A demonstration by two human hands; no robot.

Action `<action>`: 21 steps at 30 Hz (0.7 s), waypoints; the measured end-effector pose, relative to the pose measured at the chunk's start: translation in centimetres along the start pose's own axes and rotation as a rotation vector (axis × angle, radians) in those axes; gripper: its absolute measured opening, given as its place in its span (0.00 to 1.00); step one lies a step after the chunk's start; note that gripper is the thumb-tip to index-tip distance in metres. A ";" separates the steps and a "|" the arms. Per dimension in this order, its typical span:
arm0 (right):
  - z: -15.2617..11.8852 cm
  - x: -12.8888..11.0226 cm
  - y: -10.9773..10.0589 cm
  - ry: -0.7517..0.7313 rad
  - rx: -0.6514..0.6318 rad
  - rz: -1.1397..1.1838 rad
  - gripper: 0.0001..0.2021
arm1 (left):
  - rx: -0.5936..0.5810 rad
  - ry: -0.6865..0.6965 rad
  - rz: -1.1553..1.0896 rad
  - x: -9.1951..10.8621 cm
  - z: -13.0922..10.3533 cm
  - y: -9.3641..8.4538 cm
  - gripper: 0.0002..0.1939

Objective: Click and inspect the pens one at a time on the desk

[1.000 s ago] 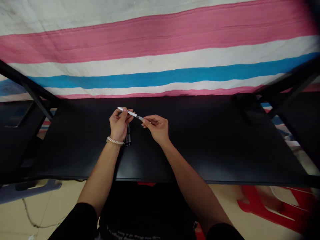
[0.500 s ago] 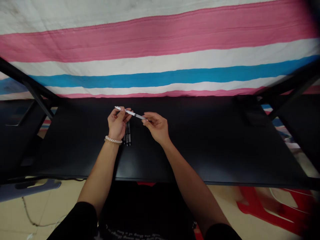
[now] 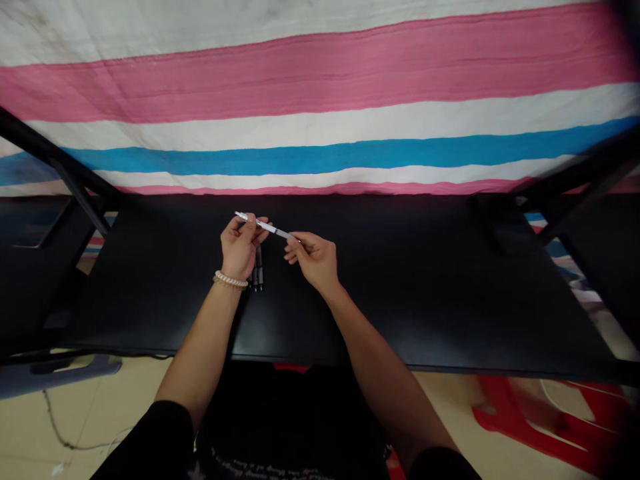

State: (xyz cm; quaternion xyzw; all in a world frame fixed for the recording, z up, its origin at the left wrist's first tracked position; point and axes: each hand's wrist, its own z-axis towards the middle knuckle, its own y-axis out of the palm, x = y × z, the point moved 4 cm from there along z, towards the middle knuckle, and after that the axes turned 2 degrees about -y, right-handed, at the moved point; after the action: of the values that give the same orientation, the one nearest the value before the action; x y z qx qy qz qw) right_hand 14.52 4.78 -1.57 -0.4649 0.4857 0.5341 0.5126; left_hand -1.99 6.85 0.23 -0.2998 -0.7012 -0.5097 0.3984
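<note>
I hold a white pen (image 3: pixel 264 227) up above the middle of the black table (image 3: pixel 425 293), toward its far edge. My left hand (image 3: pixel 241 248) is closed around the pen's upper half, thumb and fingers wrapped over the barrel, with the far end sticking out past my knuckles. My right hand (image 3: pixel 314 257) pinches the grey lower end between thumb and forefinger, the other fingers loosely curled. The pen slants between the two hands, clear of the table.

Just under my left hand, two or three dark pens (image 3: pixel 257 270) lie side by side on the table, partly hidden by my wrist and its bead bracelet (image 3: pixel 231 281).

The risk I see: my right pinch is slight and right at the tip, so a twist or pull could let a small part slip free, drop onto the dark table and be hard to spot. Lowering my left wrist could also nudge the dark pens and set them rolling.
</note>
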 end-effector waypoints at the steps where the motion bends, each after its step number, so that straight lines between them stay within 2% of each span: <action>1: 0.0 0.2 0.0 0.020 -0.010 -0.015 0.22 | -0.002 0.001 0.000 0.0 0.0 0.0 0.08; 17: 0.0 0.0 -0.2 -0.079 -0.026 -0.139 0.16 | -0.017 -0.002 0.001 0.0 -0.1 0.0 0.10; 21: 0.1 0.1 -0.1 -0.085 -0.118 -0.227 0.15 | -0.040 -0.025 -0.002 0.1 -0.2 0.2 0.10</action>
State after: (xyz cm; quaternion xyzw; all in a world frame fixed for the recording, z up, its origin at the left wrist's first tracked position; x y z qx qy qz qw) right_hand 14.59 4.93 -1.68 -0.5231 0.3755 0.5196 0.5616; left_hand -1.83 6.74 0.40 -0.3136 -0.6960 -0.5203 0.3829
